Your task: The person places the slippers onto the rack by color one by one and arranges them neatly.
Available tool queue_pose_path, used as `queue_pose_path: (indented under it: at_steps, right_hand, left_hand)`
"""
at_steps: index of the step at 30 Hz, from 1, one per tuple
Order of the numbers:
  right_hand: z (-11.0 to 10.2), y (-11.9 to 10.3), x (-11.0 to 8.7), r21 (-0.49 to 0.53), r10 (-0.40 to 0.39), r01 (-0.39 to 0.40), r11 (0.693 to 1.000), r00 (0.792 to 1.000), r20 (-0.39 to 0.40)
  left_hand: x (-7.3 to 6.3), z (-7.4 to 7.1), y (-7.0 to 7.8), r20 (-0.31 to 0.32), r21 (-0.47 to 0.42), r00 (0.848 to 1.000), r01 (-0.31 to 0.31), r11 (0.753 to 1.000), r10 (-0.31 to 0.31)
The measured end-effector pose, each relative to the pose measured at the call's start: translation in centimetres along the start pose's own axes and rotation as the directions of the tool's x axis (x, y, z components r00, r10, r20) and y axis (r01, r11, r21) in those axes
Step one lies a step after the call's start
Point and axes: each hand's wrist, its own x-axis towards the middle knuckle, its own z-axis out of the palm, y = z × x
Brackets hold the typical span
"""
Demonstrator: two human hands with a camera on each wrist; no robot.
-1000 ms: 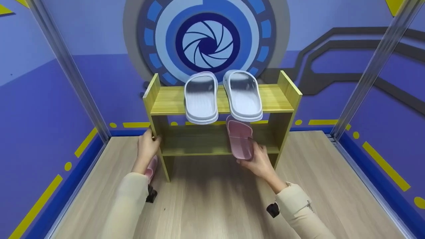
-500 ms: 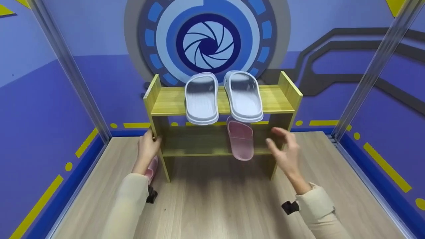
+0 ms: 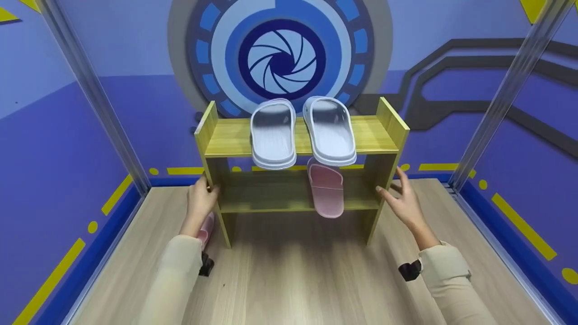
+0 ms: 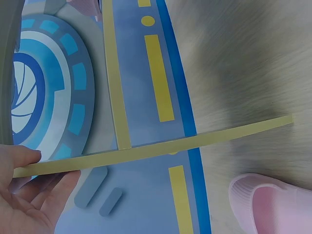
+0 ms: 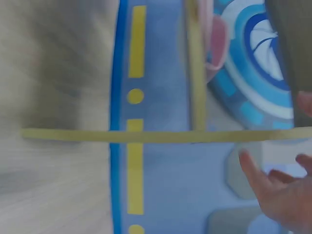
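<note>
A small wooden shoe rack (image 3: 289,210) stands on the floor with two shelves. My left hand (image 3: 200,201) grips its left side panel, thumb on one side and fingers on the other, as the left wrist view shows. My right hand (image 3: 406,203) is spread around the right side panel (image 3: 388,189); in the right wrist view its fingers (image 5: 258,180) stand apart from the panel. A pink slipper (image 3: 328,192) lies on the lower shelf, right of the middle, its heel over the front edge. Another pink slipper (image 4: 280,204) is on the floor left of the rack, partly hidden behind my left wrist.
Two pale blue-grey clogs (image 3: 273,140) sit side by side on the top shelf, heels overhanging the front. A patterned blue wall (image 3: 135,113) rises close behind the rack. Metal posts (image 3: 505,95) mark the back corners, and the floor (image 3: 289,280) is wood-patterned.
My right hand has let go of the pink slipper on the lower shelf and moved right to the rack's right side panel. The left hand has stayed put.
</note>
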Motion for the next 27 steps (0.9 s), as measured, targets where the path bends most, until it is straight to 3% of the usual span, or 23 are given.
queue_pose_path:
  at_steps: [4,14,21,27]
  right_hand:
    - [0.2,0.9,0.1,-0.013,0.004,-0.003,1.0,0.997,0.082]
    - [0.1,-1.9,-0.7,0.03,-0.006,0.002,1.0,0.991,0.135]
    - [0.1,0.1,-0.2,0.042,-0.02,0.014,0.999,0.989,0.149]
    - [0.2,1.6,0.2,0.023,-0.044,0.041,0.999,0.99,0.137]
  left_hand:
    - [0.0,0.0,0.1,0.002,0.0,1.0,0.001,1.0,-0.001]
    - [0.0,0.0,-0.2,-0.001,-0.014,1.0,-0.011,1.0,0.011]
    - [0.1,-0.1,-0.2,0.006,-0.014,1.0,-0.021,1.0,0.022]
    - [-0.2,0.0,-0.4,0.039,-0.102,0.999,-0.012,0.995,0.016]
